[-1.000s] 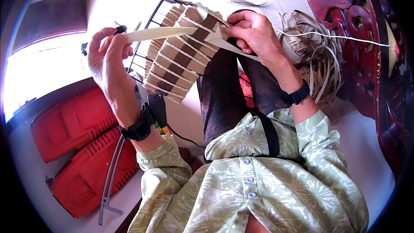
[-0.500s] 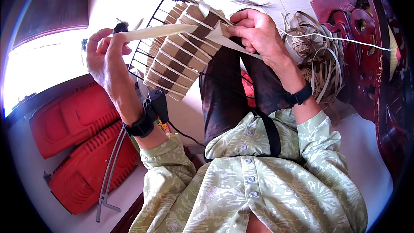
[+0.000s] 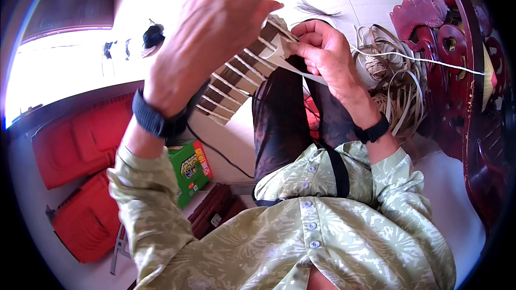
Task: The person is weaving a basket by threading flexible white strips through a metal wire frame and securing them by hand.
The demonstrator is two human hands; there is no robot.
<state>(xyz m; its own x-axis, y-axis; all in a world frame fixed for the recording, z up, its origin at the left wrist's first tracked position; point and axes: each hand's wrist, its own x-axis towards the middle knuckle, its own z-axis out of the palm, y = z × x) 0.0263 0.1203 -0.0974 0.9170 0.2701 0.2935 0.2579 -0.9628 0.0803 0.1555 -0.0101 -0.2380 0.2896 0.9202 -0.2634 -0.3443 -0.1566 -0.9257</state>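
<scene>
A woven panel (image 3: 237,72) of tan and dark brown strips with white cords hangs tilted over my lap, largely covered by my left hand (image 3: 215,27). That hand is raised above the panel's far side. Its thumb and a finger are apart, with nothing visible between them; its other fingers are partly cut off by the upper edge. At the panel's right edge, my right hand (image 3: 325,48) pinches a pale flat strip (image 3: 290,64). The strip's tail runs down beneath that hand. A white cord (image 3: 424,59) stretches off to the right.
Coiled pale strips and twine (image 3: 395,75) lie right of my legs, beside carved dark-red wooden furniture (image 3: 451,37). Red plastic pieces (image 3: 88,145) and a green box (image 3: 189,169) stand at left. Dark wires (image 3: 317,8) lie on the far floor.
My left hand has swung up and right across the panel, and the strip end it held no longer shows in it. My right hand stays at the panel's edge, slightly lower. The green box has come into view.
</scene>
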